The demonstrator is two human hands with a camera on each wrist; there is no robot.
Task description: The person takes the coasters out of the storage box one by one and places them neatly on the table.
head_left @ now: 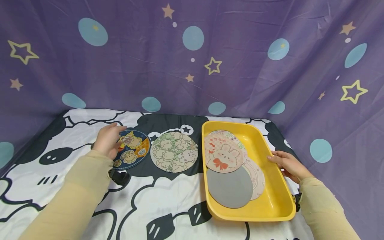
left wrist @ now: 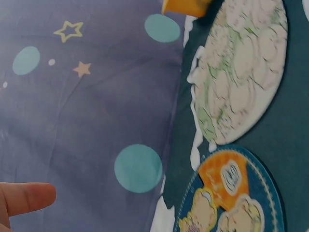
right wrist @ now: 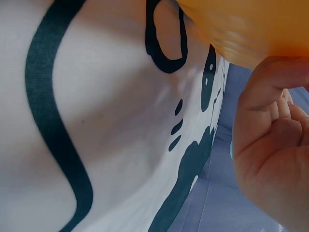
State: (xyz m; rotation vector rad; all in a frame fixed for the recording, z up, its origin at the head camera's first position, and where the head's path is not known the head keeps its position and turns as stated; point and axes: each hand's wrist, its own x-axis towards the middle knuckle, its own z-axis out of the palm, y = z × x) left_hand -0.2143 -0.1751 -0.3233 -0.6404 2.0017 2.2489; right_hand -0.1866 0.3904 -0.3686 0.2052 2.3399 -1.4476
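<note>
Over the left edge of a dark blue round mat (head_left: 135, 161) with cartoon bears is my left hand (head_left: 108, 139), its fingers loosely extended. In the left wrist view its thumb (left wrist: 31, 197) stands apart from that mat; whether the other fingers touch it is hidden. Beside it lies a pale green round mat (head_left: 174, 152) with a floral print. My right hand (head_left: 289, 165) grips the right rim of a yellow tray (head_left: 277, 193), thumb on the rim and fingers curled beneath. Inside, several round mats overlap: a pink rabbit one (head_left: 223, 156), a grey one (head_left: 230, 188) and others partly covered.
A white cloth (head_left: 177, 200) with black cartoon drawings covers the table. Behind it hangs a purple curtain (head_left: 135, 66) with stars and blue spots, which also runs along both sides.
</note>
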